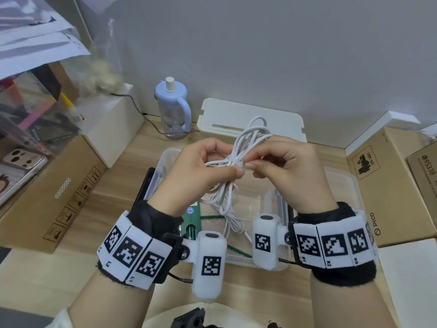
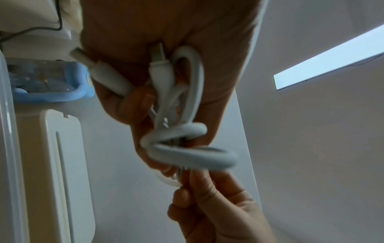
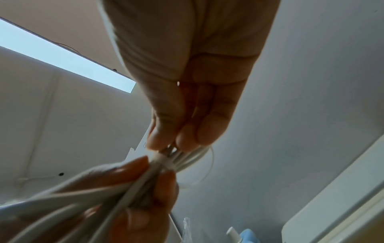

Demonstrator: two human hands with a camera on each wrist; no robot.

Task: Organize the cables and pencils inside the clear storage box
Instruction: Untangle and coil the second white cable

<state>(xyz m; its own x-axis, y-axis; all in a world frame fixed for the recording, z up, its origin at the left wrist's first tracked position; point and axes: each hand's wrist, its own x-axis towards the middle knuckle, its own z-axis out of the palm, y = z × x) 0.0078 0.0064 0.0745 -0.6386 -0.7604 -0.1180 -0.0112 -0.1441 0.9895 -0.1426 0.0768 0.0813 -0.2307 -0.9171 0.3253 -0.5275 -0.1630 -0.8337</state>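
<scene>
While your left hand (image 1: 201, 169) is gripping the limp white cable (image 1: 238, 147) bundle mid-frame, your right hand (image 1: 283, 171) is pinching its wrapped waist, the firmest hold.

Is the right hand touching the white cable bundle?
Touching. In the right wrist view, the right hand pinches the white cable bundle at its wrapped middle; the head view shows the same.

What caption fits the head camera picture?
Left hand and right hand tie a white cable above the clear box.
</scene>
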